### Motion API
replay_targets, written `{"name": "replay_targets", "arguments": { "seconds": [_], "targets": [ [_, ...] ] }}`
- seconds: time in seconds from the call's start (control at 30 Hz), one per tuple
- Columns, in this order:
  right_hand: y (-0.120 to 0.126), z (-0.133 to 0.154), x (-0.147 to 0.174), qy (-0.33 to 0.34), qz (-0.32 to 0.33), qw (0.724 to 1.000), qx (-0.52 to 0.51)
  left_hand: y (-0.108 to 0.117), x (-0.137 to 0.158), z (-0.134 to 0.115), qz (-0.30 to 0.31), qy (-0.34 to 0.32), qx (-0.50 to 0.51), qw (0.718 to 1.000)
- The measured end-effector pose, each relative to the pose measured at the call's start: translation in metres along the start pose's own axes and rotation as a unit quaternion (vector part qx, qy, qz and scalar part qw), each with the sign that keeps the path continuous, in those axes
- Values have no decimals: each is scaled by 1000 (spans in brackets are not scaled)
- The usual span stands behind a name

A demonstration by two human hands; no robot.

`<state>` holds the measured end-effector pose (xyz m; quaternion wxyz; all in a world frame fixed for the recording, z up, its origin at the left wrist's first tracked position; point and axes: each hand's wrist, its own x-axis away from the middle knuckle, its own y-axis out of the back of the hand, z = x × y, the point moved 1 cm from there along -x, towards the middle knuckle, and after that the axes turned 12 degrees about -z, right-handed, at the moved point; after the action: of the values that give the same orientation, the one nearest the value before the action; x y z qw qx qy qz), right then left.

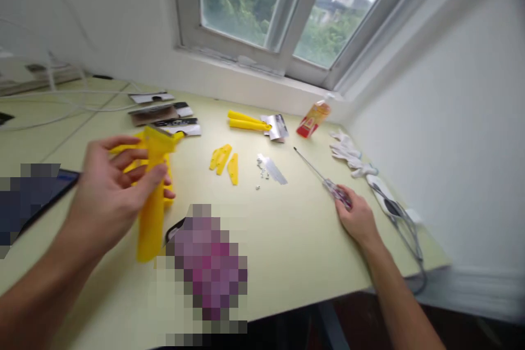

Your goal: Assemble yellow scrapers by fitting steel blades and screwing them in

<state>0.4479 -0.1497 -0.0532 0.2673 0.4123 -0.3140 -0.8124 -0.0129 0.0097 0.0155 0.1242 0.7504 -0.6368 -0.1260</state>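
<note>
My left hand [110, 186] is closed around a yellow plastic scraper [151, 224], held upright above the table's left side with a metal edge at its top. More yellow parts lie behind that hand, partly hidden by it. On the right, my right hand [359, 216] grips the clear handle of a long screwdriver [314, 168], whose shaft points toward the back left. Small yellow plastic pieces [222, 159] lie mid-table. Beside them are thin metal blades [274, 169] and several small screws [261, 169]. Further back rest long yellow handles [248, 121] near shiny metal pieces [278, 127].
An orange bottle [314, 119] stands by the window corner. White gloves [350, 153] and a power strip with a grey cable [410, 235] line the right edge. A pixelated phone-like object [213, 262] lies in front; packets [158, 115] and white cables are at the back left.
</note>
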Motion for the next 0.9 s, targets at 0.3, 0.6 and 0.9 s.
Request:
{"name": "replay_targets", "arguments": {
  "seconds": [0.3, 0.6, 0.9],
  "targets": [
    [-63, 141, -10, 283, 184, 939, -72, -18, 10, 3, 116, 1, 111, 987],
    [-97, 175, -20, 369, 256, 890, -75, -20, 7, 7, 86, -77, 38, 993],
    [-99, 188, -26, 365, 314, 875, -44, -25, 6, 15, 65, -150, -16, 986]
  ]
}}
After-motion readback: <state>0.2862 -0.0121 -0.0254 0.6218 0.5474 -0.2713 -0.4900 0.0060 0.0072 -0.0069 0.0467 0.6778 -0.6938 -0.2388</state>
